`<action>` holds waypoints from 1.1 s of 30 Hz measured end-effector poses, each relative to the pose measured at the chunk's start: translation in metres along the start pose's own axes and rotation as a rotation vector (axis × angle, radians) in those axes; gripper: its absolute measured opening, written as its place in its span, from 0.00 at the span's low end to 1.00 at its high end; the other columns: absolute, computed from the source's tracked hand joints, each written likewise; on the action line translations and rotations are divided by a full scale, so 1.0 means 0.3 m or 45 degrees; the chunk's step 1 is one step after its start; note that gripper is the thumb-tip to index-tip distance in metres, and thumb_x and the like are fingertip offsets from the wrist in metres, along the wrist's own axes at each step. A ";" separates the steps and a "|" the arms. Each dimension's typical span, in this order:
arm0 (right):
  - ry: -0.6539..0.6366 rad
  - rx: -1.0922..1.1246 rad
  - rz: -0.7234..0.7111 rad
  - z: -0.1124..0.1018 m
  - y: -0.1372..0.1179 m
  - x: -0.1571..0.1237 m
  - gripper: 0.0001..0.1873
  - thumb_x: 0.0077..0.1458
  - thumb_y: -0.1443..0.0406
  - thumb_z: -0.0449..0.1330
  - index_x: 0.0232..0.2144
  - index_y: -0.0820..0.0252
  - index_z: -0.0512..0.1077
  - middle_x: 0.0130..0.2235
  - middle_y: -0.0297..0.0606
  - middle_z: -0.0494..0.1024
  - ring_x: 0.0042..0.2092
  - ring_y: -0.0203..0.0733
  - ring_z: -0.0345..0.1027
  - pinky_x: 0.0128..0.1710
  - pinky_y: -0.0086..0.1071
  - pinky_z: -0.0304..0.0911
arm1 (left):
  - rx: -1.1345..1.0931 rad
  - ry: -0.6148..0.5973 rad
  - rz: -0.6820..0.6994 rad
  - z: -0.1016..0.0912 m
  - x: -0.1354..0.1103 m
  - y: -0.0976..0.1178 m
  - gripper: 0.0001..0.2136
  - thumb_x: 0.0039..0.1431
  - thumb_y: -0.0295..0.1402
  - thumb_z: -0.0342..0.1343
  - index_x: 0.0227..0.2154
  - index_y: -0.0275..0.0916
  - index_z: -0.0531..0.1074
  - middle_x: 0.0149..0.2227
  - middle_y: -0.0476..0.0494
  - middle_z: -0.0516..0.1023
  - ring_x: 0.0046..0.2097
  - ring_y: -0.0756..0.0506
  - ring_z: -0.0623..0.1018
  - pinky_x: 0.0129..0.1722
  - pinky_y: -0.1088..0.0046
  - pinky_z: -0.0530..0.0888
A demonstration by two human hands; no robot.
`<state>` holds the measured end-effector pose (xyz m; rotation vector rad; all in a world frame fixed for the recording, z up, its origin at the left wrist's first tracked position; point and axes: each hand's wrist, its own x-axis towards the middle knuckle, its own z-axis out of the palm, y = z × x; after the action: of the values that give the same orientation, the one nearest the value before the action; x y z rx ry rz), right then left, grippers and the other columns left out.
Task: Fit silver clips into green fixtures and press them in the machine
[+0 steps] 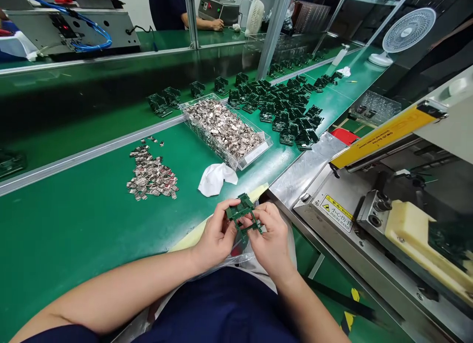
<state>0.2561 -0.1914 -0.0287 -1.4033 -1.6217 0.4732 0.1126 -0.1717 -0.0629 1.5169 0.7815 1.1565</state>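
Between my two hands, above my lap at the table's front edge, is a dark green plastic frame-like part [240,210] with openings in it. My left hand [216,234] pinches its left side, thumb below and forefinger on top. My right hand [271,234] grips the right side with bent fingers; whether a small piece is also between those fingers is hidden. Just beyond my hands lies a crumpled white cloth [216,179]. A loose heap of small shiny metal pieces [153,175] is spread to the left on the green table [111,244].
A clear plastic box [254,158] of small metal pieces stands ahead. Many similar green parts [281,101] crowd the table behind it. At right is a machine with a yellow light bar [384,133] and a warning label [336,213]. A fan [408,31] and a co-worker's arm [207,23] are farther back.
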 end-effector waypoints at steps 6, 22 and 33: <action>0.131 0.067 0.101 0.029 -0.004 -0.013 0.11 0.60 0.64 0.58 0.25 0.57 0.66 0.29 0.35 0.67 0.33 0.40 0.62 0.31 0.32 0.60 | 0.062 0.055 -0.038 0.007 -0.007 0.001 0.16 0.65 0.30 0.49 0.54 0.46 0.60 0.44 0.45 0.73 0.40 0.49 0.76 0.41 0.74 0.74; -0.020 0.271 -0.047 -0.195 0.091 -0.075 0.35 0.54 0.61 0.67 0.60 0.50 0.59 0.63 0.44 0.60 0.63 0.53 0.55 0.56 0.45 0.61 | 0.088 -0.362 -0.191 0.093 0.075 0.093 0.14 0.64 0.34 0.50 0.51 0.42 0.62 0.42 0.43 0.74 0.36 0.48 0.76 0.35 0.72 0.75; 1.478 -0.066 0.056 -0.867 0.186 -0.439 0.37 0.42 0.58 0.74 0.54 0.58 0.69 0.51 0.42 0.73 0.54 0.53 0.67 0.61 0.53 0.56 | 0.316 -1.169 0.554 0.778 0.507 0.297 0.39 0.49 0.41 0.66 0.61 0.35 0.58 0.64 0.28 0.61 0.65 0.33 0.62 0.64 0.53 0.61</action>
<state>0.4923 -0.3665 0.0112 -1.3369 -0.6462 -0.3491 0.3744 -0.1357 0.0624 2.2283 -0.0451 0.5238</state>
